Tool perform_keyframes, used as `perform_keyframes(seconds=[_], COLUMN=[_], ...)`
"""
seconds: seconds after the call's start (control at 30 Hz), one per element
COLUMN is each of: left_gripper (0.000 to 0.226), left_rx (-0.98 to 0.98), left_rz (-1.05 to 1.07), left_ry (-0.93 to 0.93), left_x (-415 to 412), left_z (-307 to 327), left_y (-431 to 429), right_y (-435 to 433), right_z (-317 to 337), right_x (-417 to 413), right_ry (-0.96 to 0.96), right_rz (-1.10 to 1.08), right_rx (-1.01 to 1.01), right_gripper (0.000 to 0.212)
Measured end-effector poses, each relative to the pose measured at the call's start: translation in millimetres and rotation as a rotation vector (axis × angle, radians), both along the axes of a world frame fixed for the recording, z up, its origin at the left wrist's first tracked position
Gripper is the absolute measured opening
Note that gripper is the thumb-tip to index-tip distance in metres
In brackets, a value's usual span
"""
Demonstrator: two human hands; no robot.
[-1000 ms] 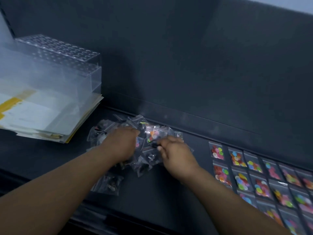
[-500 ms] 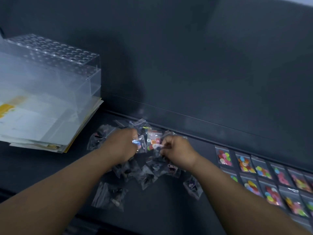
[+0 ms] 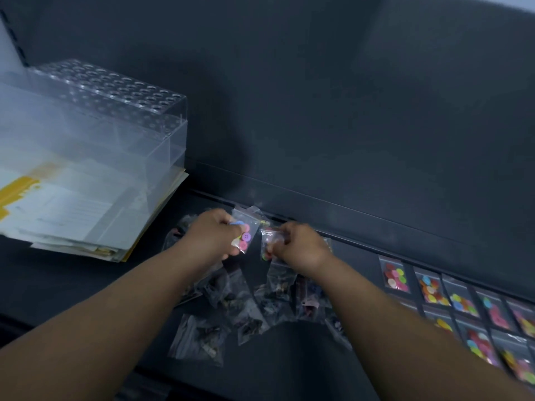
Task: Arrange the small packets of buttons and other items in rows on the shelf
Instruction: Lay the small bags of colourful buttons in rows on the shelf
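Far left, off-task: clear acrylic rack (image 3: 110,94), rigid, top drilled with round holes, sitting over a loose stack of papers (image 3: 72,215) on the dark matte shelf (image 3: 86,285).

Pinches with left grip (image 3: 214,238) a clear packet of coloured buttons (image 3: 246,234), held over the heap. Flat round discs, pink and blue, inside thin glossy film.

Pinches with right grip (image 3: 301,247) a second button packet (image 3: 267,246), close beside the first. Blurred; only red and green flecks legible.

Below both: unsorted pile (image 3: 246,302) of crumpled, slippery packets with dark contents, overlapping.

Far right: finished rows (image 3: 434,287) of button packets, lying flat, edges near parallel, narrow gaps between.

Judged step: picking coloured packets out of the pile.

Advisable:
- Hold by the sealed top edge, not over the buttons.
- Settle the discs flat before laying down.
- Carry rightward and extend the existing rows at matching spacing.
- Avoid dragging film across neighbours, which are likely to slide.
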State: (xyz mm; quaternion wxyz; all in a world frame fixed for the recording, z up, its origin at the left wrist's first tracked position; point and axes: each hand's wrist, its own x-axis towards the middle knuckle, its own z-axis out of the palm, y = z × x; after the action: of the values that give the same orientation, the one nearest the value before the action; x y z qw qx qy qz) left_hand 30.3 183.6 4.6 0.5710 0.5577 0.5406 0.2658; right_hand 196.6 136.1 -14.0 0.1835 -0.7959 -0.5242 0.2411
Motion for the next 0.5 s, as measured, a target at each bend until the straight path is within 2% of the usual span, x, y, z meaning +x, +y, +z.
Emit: perform_keyframes(seconds=[0.03,0.1,0.27,0.33,0.5], left_gripper=[0.013,0.012,0.010,0.013,0.020], left_rx=[-0.044,-0.093,-0.075,-0.065,-0.106], left_rz=[0.007,-0.004,-0.026,-0.023,-0.011], left_ry=[-0.035,-0.069,-0.081,-0.100,-0.164], left_x=[-0.9,-4.3,-5.9,-1.4,22.2], left_z=[1.1,0.9,3.5,6.9,19.8], left_y=[-1.0,-1.6,-5.1,-7.4,-21.5], right_y=[-0.4,-2.9,-13.3,-19.5,-46.6], right_z=[-2.3,-5.5,5.2,15.2,40.9], right_x=[-2.2,-5.1,-5.0,-0.7,13.1], right_ry=[-0.033,-0.012,0.509,0.705,0.964], right_rz=[0.002,-0.032,-0.221,-0.312,-0.387], right_rx=[0.020,0.083,0.257,0.308,0.302], right_gripper=[0.011,0.018,0.031,0.030,0.021])
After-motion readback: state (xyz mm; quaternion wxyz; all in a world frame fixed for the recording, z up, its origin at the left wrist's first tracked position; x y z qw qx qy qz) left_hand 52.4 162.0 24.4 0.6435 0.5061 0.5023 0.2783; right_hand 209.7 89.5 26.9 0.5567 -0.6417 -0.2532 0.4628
